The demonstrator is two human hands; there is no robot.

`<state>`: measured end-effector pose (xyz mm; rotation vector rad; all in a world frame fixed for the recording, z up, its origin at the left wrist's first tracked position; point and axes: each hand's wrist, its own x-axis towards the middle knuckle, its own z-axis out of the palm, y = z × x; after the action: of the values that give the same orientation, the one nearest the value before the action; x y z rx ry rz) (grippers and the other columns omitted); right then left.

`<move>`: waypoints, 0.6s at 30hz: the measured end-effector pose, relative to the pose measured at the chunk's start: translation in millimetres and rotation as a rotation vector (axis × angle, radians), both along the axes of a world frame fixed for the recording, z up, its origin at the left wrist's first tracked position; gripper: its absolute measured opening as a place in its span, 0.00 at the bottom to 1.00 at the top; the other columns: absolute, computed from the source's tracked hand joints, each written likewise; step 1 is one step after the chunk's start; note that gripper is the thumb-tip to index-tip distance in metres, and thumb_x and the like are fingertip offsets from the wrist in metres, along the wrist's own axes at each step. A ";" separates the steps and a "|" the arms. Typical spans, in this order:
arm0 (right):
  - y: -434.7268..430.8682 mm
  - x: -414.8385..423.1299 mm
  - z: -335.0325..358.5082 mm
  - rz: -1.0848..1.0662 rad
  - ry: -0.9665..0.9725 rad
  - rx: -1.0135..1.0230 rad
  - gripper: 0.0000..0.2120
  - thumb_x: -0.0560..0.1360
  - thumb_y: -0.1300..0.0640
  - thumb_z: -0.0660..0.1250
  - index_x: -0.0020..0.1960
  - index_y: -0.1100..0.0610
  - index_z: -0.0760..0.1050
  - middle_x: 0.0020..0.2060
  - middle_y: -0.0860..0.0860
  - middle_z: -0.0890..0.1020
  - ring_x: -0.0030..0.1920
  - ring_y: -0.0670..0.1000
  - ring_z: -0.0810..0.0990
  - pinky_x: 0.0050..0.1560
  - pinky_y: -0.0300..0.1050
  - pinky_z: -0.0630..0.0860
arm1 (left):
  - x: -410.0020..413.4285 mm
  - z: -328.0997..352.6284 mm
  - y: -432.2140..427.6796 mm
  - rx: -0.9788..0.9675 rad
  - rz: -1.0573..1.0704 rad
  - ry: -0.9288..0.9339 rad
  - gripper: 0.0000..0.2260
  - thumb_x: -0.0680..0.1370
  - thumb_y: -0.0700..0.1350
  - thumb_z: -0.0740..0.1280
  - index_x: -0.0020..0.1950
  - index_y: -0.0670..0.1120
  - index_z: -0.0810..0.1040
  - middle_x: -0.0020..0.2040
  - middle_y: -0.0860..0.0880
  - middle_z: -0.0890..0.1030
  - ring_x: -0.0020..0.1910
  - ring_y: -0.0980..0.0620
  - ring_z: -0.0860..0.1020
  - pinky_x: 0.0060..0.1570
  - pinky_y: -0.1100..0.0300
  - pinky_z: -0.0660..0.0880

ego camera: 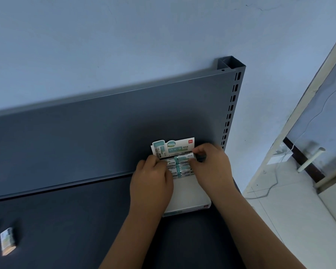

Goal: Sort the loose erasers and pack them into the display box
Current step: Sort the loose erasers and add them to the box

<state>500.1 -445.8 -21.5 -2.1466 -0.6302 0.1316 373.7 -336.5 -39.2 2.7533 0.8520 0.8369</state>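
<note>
My right hand (211,166): thumb and fingers pinch far-row eraser (185,156), at 10 o'clock from knuckles. My left hand (151,177): bent fingers down on left column of packed erasers (183,168); real grip or mere press, can't tell. Hands near each other, not touching. Display box (188,193) under both, bare white floor toward 6 o'clock, header card (173,147) upright at 12. Box sits on dark shelf (66,220). Loose eraser (7,241) well apart at 8 o'clock.
</note>
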 end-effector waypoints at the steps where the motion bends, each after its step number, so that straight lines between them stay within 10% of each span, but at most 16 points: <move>1: -0.3 0.3 -1.4 -0.004 -0.023 -0.012 0.06 0.75 0.56 0.72 0.48 0.47 0.77 0.52 0.45 0.79 0.43 0.42 0.78 0.42 0.28 0.70 | -0.4 0.1 -0.5 -0.003 -0.002 -0.003 0.05 0.76 0.42 0.67 0.44 0.45 0.83 0.46 0.50 0.77 0.41 0.50 0.72 0.33 0.54 0.75; 11: -4.1 -13.8 -2.7 0.006 -0.241 -0.145 0.11 0.79 0.51 0.63 0.53 0.51 0.84 0.55 0.49 0.79 0.46 0.52 0.80 0.43 0.45 0.78 | -0.8 1.5 -5.2 0.002 0.013 0.012 0.10 0.77 0.47 0.64 0.42 0.46 0.82 0.46 0.51 0.77 0.41 0.50 0.72 0.33 0.55 0.74; 18: 2.7 -33.4 -7.6 0.083 -0.005 -0.227 0.28 0.76 0.46 0.63 0.74 0.52 0.66 0.67 0.50 0.72 0.63 0.56 0.70 0.60 0.48 0.71 | -5.9 -2.4 -12.7 -0.009 0.014 0.054 0.12 0.76 0.51 0.65 0.51 0.45 0.82 0.50 0.49 0.78 0.44 0.47 0.75 0.36 0.52 0.78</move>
<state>466.7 -443.2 -29.1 -2.3388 -0.7369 0.2538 367.8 -349.2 -41.7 2.7771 0.8834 0.7618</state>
